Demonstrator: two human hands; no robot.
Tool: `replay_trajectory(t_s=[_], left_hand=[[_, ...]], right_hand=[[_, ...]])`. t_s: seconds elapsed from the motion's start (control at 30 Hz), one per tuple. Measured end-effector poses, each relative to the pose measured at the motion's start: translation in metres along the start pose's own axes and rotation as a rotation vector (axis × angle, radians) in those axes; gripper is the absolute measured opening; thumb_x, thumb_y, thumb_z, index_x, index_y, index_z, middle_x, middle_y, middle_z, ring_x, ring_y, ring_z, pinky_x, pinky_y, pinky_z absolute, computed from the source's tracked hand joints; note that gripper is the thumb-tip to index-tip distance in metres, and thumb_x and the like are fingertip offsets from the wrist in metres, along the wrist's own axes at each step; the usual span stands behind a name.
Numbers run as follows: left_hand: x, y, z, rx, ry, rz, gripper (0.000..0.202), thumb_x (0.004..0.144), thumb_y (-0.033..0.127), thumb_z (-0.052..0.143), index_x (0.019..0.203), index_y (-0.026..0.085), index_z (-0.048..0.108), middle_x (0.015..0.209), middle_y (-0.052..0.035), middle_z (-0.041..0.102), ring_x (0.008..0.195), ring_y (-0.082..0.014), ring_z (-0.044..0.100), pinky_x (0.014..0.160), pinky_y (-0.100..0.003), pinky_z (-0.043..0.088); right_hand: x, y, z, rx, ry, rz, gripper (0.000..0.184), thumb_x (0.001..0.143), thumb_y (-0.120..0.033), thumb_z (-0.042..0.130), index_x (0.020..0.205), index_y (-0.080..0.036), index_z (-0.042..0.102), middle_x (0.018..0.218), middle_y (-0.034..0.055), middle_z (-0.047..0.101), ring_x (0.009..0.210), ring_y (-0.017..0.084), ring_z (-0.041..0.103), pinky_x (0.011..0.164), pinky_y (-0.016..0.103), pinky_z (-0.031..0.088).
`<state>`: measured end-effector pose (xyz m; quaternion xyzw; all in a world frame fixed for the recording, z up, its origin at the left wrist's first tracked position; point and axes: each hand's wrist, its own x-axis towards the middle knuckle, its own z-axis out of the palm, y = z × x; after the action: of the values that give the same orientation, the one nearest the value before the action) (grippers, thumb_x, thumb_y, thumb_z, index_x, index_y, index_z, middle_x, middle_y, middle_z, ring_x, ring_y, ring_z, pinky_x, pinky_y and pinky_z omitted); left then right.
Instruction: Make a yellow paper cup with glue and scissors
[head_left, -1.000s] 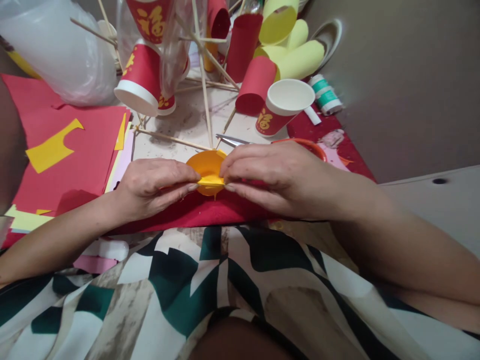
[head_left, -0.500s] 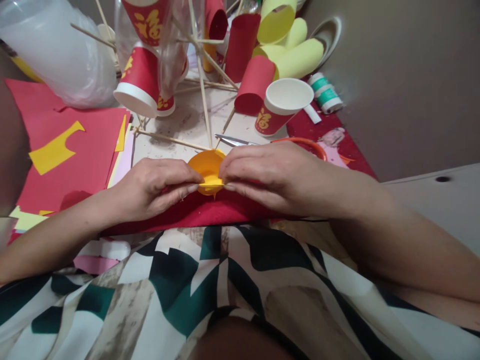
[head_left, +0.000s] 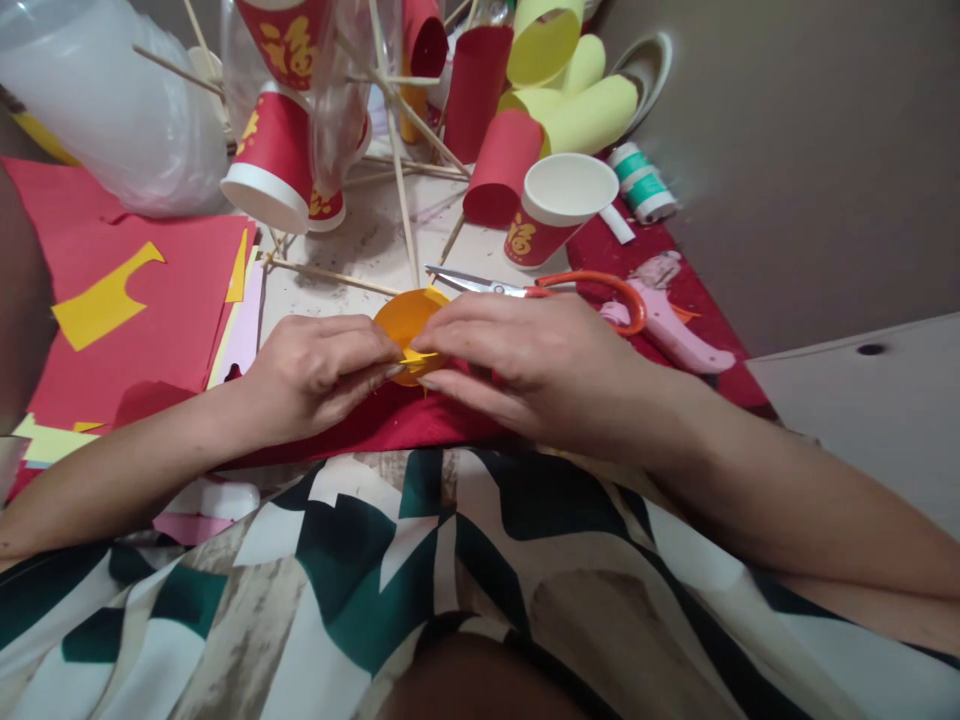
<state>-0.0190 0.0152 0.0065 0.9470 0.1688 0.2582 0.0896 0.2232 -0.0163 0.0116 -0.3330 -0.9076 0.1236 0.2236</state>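
Note:
An orange paper disc [head_left: 403, 318] is pinched from both sides over a dark red sheet [head_left: 405, 420] at the table's near edge. My left hand [head_left: 319, 370] grips its left edge with closed fingertips. From the right, my right hand [head_left: 525, 360] folds over the disc's lower edge, thumb and fingers pressed together on it. Most of the disc's lower half is hidden under my fingers.
Orange-handled scissors [head_left: 555, 288] and a pink glue gun [head_left: 675, 325] lie just behind my right hand. Red paper cups [head_left: 551, 210], red and yellow paper tubes [head_left: 585, 115], bamboo sticks [head_left: 397, 170], a tape roll [head_left: 641, 183] and red paper sheets [head_left: 142, 310] crowd the table.
Both hands shifted slightly left and closer together on the disc. The view moved, so the scissors and glue gun now show behind my right hand.

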Motion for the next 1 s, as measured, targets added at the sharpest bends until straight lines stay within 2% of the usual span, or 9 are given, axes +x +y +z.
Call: replay_trajectory(t_s=[0.1, 0.23, 0.4, 0.47, 0.6, 0.77, 0.9, 1.0], left_hand=[[0.001, 0.003, 0.002, 0.011, 0.010, 0.021, 0.006, 0.095, 0.014, 0.059, 0.096, 0.016, 0.065, 0.084, -0.0073, 0.075, 0.076, -0.0163, 0.072, 0.065, -0.024, 0.055], [0.000, 0.004, -0.001, -0.061, -0.068, -0.029, 0.005, 0.096, 0.021, 0.063, 0.099, 0.017, 0.066, 0.088, -0.0071, 0.075, 0.078, -0.0156, 0.071, 0.068, -0.023, 0.055], [-0.004, -0.004, -0.015, -0.120, -0.080, -0.126, 0.032, 0.093, 0.038, 0.069, 0.118, 0.020, 0.061, 0.104, -0.0073, 0.075, 0.063, -0.0108, 0.064, 0.060, -0.023, 0.053], [-0.005, -0.008, -0.020, -0.135, -0.116, -0.128, 0.033, 0.093, 0.040, 0.068, 0.119, 0.021, 0.060, 0.106, -0.0069, 0.074, 0.061, -0.0098, 0.064, 0.059, -0.023, 0.053], [-0.005, -0.012, -0.024, -0.100, -0.163, -0.078, 0.025, 0.094, 0.037, 0.068, 0.114, 0.022, 0.062, 0.095, -0.0030, 0.075, 0.064, -0.0097, 0.067, 0.060, -0.020, 0.051], [-0.006, -0.008, -0.020, 0.000, -0.089, -0.004, 0.016, 0.096, 0.032, 0.066, 0.107, 0.021, 0.063, 0.084, -0.0018, 0.075, 0.067, -0.0112, 0.070, 0.063, -0.019, 0.051], [-0.009, -0.006, -0.017, 0.079, -0.067, 0.006, 0.015, 0.096, 0.032, 0.065, 0.107, 0.022, 0.063, 0.090, -0.0034, 0.078, 0.076, -0.0139, 0.074, 0.069, -0.021, 0.054], [-0.010, -0.009, -0.017, -0.004, -0.110, 0.036, 0.013, 0.096, 0.026, 0.065, 0.107, 0.020, 0.061, 0.092, -0.0054, 0.077, 0.081, -0.0149, 0.075, 0.074, -0.022, 0.056]], right_hand=[[0.002, -0.001, 0.005, -0.002, 0.000, -0.021, 0.027, 0.103, -0.025, 0.048, 0.092, -0.015, 0.071, 0.095, 0.0096, 0.073, 0.086, 0.021, 0.067, 0.070, 0.030, 0.048], [0.004, 0.003, 0.003, 0.034, -0.032, -0.083, 0.024, 0.101, -0.020, 0.050, 0.091, -0.015, 0.071, 0.086, 0.0073, 0.072, 0.076, 0.017, 0.063, 0.066, 0.028, 0.043], [0.003, 0.006, -0.003, 0.060, -0.070, -0.070, 0.020, 0.099, -0.019, 0.052, 0.090, -0.016, 0.070, 0.084, 0.0055, 0.071, 0.073, 0.016, 0.062, 0.065, 0.027, 0.043], [0.003, 0.006, -0.003, 0.071, -0.072, -0.063, 0.020, 0.099, -0.019, 0.052, 0.090, -0.017, 0.069, 0.085, 0.0055, 0.071, 0.075, 0.016, 0.063, 0.067, 0.027, 0.045], [0.002, 0.008, -0.002, 0.086, -0.061, -0.074, 0.019, 0.099, -0.019, 0.053, 0.090, -0.016, 0.069, 0.085, 0.0060, 0.072, 0.075, 0.016, 0.064, 0.067, 0.026, 0.045], [0.001, 0.007, -0.002, 0.087, -0.045, -0.047, 0.019, 0.099, -0.018, 0.053, 0.091, -0.014, 0.070, 0.085, 0.0073, 0.072, 0.075, 0.016, 0.063, 0.067, 0.027, 0.045], [0.002, 0.004, -0.005, 0.076, -0.102, 0.006, 0.019, 0.099, -0.020, 0.052, 0.092, -0.016, 0.069, 0.089, 0.0076, 0.072, 0.079, 0.018, 0.064, 0.069, 0.029, 0.046], [0.003, 0.004, -0.006, 0.077, -0.120, 0.011, 0.019, 0.098, -0.019, 0.052, 0.091, -0.016, 0.069, 0.092, 0.0074, 0.072, 0.081, 0.018, 0.064, 0.071, 0.029, 0.046]])
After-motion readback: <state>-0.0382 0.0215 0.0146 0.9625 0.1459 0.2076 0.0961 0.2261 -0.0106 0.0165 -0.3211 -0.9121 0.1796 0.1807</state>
